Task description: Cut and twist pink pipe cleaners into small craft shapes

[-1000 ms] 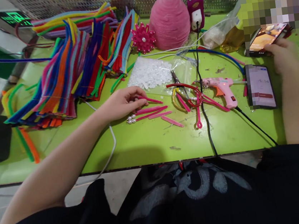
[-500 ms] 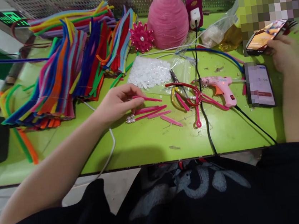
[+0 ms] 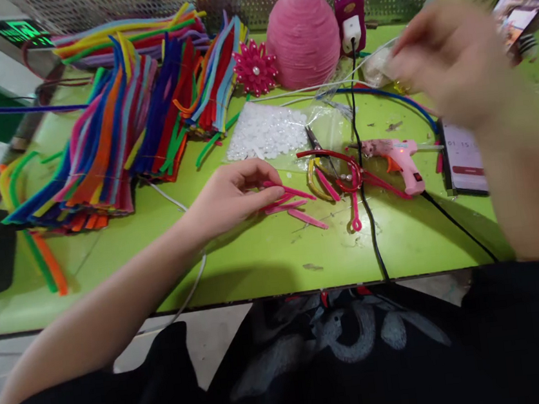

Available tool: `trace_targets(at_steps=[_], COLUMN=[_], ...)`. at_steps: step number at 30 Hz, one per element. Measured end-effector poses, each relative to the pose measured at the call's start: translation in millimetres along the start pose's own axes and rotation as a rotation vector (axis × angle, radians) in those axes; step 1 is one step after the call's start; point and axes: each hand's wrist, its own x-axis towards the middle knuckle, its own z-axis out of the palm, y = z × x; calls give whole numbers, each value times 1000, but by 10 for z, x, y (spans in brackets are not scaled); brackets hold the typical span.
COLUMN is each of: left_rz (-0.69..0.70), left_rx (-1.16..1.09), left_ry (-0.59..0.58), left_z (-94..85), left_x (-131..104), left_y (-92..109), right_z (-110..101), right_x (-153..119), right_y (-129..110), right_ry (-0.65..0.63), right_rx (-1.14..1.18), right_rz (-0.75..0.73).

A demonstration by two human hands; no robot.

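Note:
My left hand (image 3: 246,195) pinches a short pink pipe cleaner piece (image 3: 301,192) between thumb and fingers, low over the green table. Under and beside its fingertips lie more pink pieces, one of them a loose strip (image 3: 308,218). Motion smears my right hand (image 3: 453,64), raised above the right side; its fingers cannot be made out. Below it lies a phone (image 3: 462,164), partly covered by my forearm. Between the hands are scissors (image 3: 311,137), a looped pink pipe cleaner (image 3: 356,215) and a pink glue gun (image 3: 407,163).
Bundles of coloured pipe cleaners (image 3: 116,135) fill the left. Behind stand a pink dome (image 3: 303,39), a pink flower (image 3: 255,67) and a purple socket block (image 3: 350,14). A bag of white pellets (image 3: 268,131) lies mid-table. A black cable (image 3: 371,229) crosses the front edge. Another phone (image 3: 523,12) leans far right.
My right hand has let go of the upper phone and swung left, up off the table. My left hand has shifted slightly right and down with the pink piece, over the other strips.

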Motion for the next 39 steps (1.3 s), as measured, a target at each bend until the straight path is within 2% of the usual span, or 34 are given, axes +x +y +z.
trace_targets(at_steps=[1, 3, 4, 5, 8, 10, 14, 17, 23, 28, 36, 39], left_rz=[-8, -14, -8, 7, 49, 46, 27, 1, -9, -14, 7, 9], left_rx=[5, 9, 17, 31, 53, -7, -179, -216, -207, -239, -236, -239], left_ry=[-13, -9, 7, 34, 114, 118, 98, 68, -1, -26, -90, -68], left_z=[29, 79, 99, 115, 155, 179, 210, 199, 169, 165, 162, 170], left_x=[1, 8, 15, 22, 47, 60, 63, 35, -52, -68, -51, -57], left_y=[24, 55, 61, 60, 23, -15, -67, -85, -118, -139, -127, -129], right_z=[241, 657, 808, 919, 1061, 1085, 1170, 1257, 1334, 1384, 1429, 1421], right_x=[-116, -317, -388, -437, -481, -479, -528, -619, -783, -837, -868, -872], right_y=[-273, -666, -775, -832, -810, -761, -752, -782, -817, -788, -770, -769], right_ry=[-238, -556, -630, -653, -629, -611, -568, -535, -618, -600, -609, -615], right_rx=[19, 30, 37, 51, 122, 170, 278, 423, 718, 890, 901, 859], right_rz=[-22, -32, -46, -49, -9, 31, 69, 139, 276, 308, 316, 301])
